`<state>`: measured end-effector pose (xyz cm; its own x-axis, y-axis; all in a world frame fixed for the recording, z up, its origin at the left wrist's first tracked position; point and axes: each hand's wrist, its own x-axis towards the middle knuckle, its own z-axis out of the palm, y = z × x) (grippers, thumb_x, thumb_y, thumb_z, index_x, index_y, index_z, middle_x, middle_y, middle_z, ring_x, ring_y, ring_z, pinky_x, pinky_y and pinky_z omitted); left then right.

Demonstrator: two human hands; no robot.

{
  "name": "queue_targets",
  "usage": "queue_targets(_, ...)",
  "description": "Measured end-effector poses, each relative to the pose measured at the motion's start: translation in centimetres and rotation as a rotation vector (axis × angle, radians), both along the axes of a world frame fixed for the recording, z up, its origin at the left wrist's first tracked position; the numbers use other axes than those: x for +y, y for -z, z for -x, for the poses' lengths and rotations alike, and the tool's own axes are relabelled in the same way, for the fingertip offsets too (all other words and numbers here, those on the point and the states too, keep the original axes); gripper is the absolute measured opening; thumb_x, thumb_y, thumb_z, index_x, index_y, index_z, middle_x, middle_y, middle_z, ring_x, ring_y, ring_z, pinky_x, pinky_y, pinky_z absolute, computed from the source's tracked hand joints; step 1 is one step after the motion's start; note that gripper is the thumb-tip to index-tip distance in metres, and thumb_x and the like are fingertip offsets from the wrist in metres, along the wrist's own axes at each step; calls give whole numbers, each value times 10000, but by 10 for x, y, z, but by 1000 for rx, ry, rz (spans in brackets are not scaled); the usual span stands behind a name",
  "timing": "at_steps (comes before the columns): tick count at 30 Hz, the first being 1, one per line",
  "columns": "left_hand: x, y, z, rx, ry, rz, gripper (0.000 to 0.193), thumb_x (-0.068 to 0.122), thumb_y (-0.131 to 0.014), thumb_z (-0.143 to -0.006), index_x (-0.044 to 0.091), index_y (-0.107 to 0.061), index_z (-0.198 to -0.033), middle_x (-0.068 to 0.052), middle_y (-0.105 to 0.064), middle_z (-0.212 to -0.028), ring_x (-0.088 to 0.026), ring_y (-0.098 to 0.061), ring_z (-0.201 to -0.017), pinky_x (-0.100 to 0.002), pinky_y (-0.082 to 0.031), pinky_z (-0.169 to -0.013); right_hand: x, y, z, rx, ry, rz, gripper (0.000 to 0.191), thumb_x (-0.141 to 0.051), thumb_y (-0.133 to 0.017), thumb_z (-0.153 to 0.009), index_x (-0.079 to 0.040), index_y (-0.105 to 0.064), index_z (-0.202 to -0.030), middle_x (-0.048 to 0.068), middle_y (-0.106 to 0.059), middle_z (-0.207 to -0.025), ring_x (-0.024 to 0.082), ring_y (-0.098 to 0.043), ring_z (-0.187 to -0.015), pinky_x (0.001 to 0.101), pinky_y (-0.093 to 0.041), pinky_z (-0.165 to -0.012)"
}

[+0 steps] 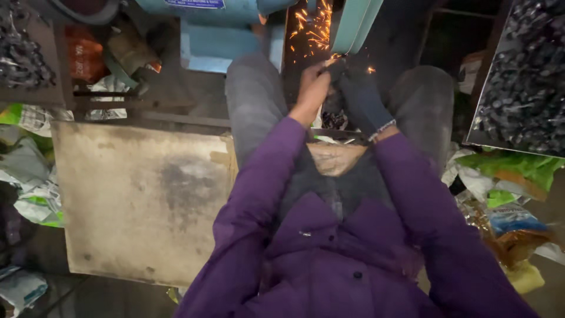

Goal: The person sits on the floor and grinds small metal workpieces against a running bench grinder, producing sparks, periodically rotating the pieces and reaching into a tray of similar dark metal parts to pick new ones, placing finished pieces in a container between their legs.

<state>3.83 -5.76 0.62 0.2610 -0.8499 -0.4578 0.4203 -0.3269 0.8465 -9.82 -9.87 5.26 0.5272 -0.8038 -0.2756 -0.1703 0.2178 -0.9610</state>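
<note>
My bare left hand [312, 84] and my gloved right hand [356, 94] meet in front of me and press a small metal piece [333, 61] against the teal grinding wheel guard [353, 23]. Orange sparks [312, 29] fly up and to the left from the contact point. The piece itself is almost hidden between my fingers. My purple sleeves and grey-trousered knees frame the hands.
A light blue grinder body [223, 35] stands ahead. A stained flat board [141, 200] lies at left. A tray of dark small metal parts [524, 76] sits at right, another heap [23, 53] at far left. Crumpled plastic bags [512, 176] litter both sides.
</note>
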Motion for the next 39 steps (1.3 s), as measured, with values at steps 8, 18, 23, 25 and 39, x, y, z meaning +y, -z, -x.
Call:
queue_targets(8,17,7,-6,475,-65,15,446,-5,-393,-909,-10,-673,-1256,-132,-743,-1083,-220,-758,-890,-344,-639,-821,40,-27,19,95,198,550,284,-116,-740,-947,5,-639,-1184,49,-698,-995,112,-672,-887,290,-554,-802)
queue_targets(18,20,0,28,647,-37,183,461,-20,-400,-1083,65,-462,-1531,-34,-516,-1501,-204,-464,-1400,-444,-437,-1162,-28,21,11,-527,405,-248,199,-227,-675,-1071,-49,-672,-1159,43,-682,-991,134,-652,-840,288,-537,-730)
queue_targets(23,35,13,27,186,389,164,484,-72,-449,-985,-6,-584,-1445,-106,-656,-1381,-240,-613,-1291,-412,-497,-1129,-16,-20,83,278,202,134,261,-310,-600,-1100,-61,-663,-1145,77,-694,-905,156,-680,-805,305,-548,-729)
queue_targets(25,42,23,28,-178,617,287,445,-60,-524,-951,-17,-655,-1375,-147,-724,-1299,-274,-663,-1235,-400,-494,-1096,-22,-43,131,403,278,709,224,-241,-673,-1129,-24,-640,-1173,143,-685,-1060,273,-683,-986,388,-549,-854)
queue_targets(39,50,34,30,-827,880,216,534,118,-669,-805,28,-624,-1330,-234,-644,-1315,-398,-595,-1243,-451,-470,-1049,-110,-26,295,842,-27,1126,416,-189,-715,-921,-3,-659,-1289,210,-677,-1177,419,-627,-1107,518,-487,-929)
